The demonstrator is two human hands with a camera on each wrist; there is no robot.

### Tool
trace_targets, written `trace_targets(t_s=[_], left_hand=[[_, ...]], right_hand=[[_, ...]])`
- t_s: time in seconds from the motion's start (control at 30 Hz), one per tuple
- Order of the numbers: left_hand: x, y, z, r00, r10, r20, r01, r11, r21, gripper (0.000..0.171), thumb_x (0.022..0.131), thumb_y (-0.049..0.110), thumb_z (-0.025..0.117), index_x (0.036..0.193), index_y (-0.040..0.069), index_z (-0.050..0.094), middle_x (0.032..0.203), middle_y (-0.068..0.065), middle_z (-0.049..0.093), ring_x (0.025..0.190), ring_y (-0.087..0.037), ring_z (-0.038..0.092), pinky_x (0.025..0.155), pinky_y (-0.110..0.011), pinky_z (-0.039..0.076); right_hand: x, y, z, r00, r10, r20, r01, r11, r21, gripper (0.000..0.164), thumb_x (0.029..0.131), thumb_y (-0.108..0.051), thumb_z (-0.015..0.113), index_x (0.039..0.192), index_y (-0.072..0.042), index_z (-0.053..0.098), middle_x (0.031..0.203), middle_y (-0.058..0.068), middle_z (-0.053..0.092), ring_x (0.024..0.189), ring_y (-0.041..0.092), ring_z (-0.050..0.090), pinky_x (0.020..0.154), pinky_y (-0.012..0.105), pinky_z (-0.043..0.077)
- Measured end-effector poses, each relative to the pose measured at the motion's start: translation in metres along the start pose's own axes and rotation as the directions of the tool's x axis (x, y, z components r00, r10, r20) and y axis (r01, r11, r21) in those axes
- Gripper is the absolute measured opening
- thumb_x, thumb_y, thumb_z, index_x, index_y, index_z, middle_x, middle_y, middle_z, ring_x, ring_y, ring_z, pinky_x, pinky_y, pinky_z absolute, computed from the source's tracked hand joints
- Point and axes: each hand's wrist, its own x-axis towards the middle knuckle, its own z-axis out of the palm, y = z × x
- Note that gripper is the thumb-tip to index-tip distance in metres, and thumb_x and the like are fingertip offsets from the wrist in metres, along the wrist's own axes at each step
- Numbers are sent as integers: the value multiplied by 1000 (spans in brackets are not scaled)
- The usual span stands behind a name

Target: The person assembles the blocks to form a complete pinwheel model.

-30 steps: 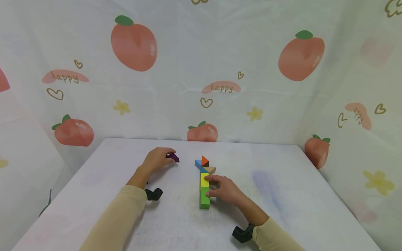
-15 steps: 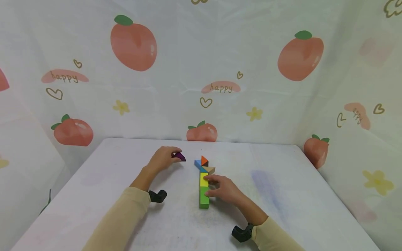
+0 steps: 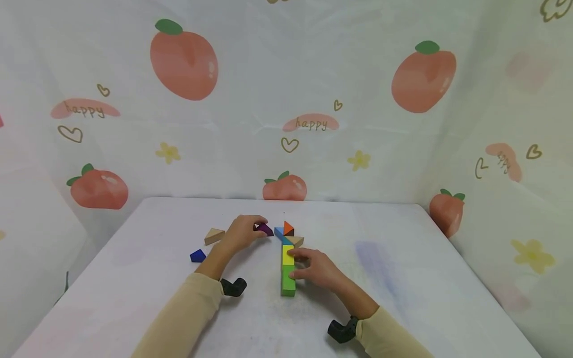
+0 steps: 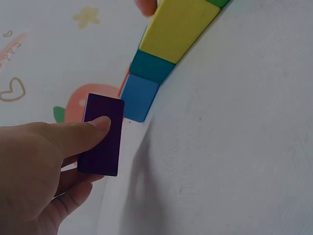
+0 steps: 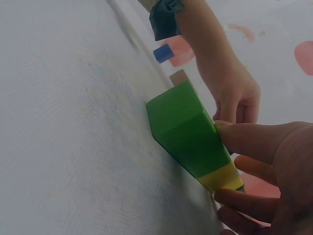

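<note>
My left hand (image 3: 241, 232) pinches a purple block (image 4: 101, 142), its thumb lying across the rectangular face in the left wrist view. The purple block is just left of the far end of a row of blocks. That row runs from a green block (image 3: 288, 281) in front through a yellow block (image 3: 285, 254) to light blue (image 3: 278, 232), orange (image 3: 288, 228) and tan (image 3: 297, 241) triangular blocks. My right hand (image 3: 319, 268) lies along the row's right side. Its thumb touches the green block and its fingertips rest at the yellow one, with fingers relaxed.
Left of the row, behind my left forearm, a tan triangular block (image 3: 215, 235) and a dark blue block (image 3: 197, 256) lie on the white table (image 3: 179, 323). A patterned cloth (image 3: 250, 74) hangs beyond the table. Each wrist carries a black device (image 3: 234, 287).
My left hand has moved right with the purple block, closer to the row's far end. The tan and dark blue blocks at left have come into sight. My right hand stays in place.
</note>
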Motion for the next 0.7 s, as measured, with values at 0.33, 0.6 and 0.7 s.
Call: trace_targets(t_s=[0.33,0.6,0.7], left_hand=[[4,4,14,998,-43,36,42,999,24,35,86,17,75,120,11,69,114,-5,68,102,-22,59,93,-41,49],[8,5,21,998,-33,44,31,999,42,36,86,17,76,121,12,69,115,-5,68,102,-23,59,94,-42,49],[8,6,23,999,-19,47,17,998,61,37,87,18,75,123,12,68,117,-6,67,103,-24,59,96,-42,48]], right_hand=[[2,-1,0,1000,22,6,-22,1000,-3,56,81,-31,80,132,-20,61,126,2,62,121,25,52,105,54,37],[1,0,1,1000,7,5,-7,1000,10,55,81,-30,80,131,-19,62,127,3,62,121,25,52,104,54,36],[2,1,1,1000,1,4,-1,1000,9,55,81,-30,80,131,-19,61,127,3,62,121,25,52,105,54,36]])
